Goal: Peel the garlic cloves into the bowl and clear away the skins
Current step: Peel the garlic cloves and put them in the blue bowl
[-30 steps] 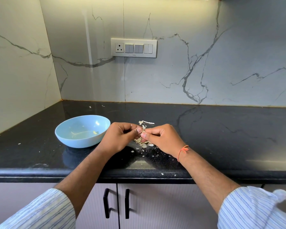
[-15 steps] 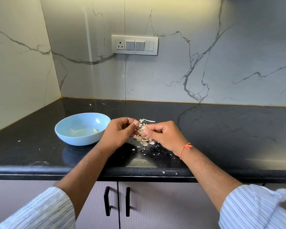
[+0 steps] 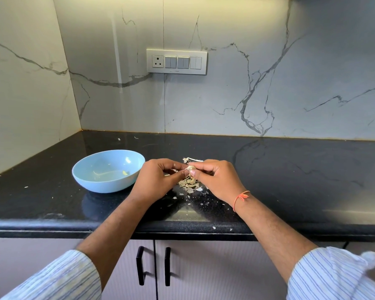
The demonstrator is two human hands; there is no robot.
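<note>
At frame centre the pile of skins (image 3: 189, 183) lies on the counter (image 3: 290, 180), the bowl (image 3: 108, 171) to its left, the switch plate (image 3: 177, 61) on the wall above.

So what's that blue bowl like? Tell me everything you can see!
The blue bowl is pale blue, round and shallow, and looks like smooth plastic or ceramic. It stands upright on the black countertop, to the left of both hands. The left hand is close beside its rim; whether they touch is unclear. Inside it is nearly empty: one small yellowish bit and a pale streak lie near the bottom.
</note>
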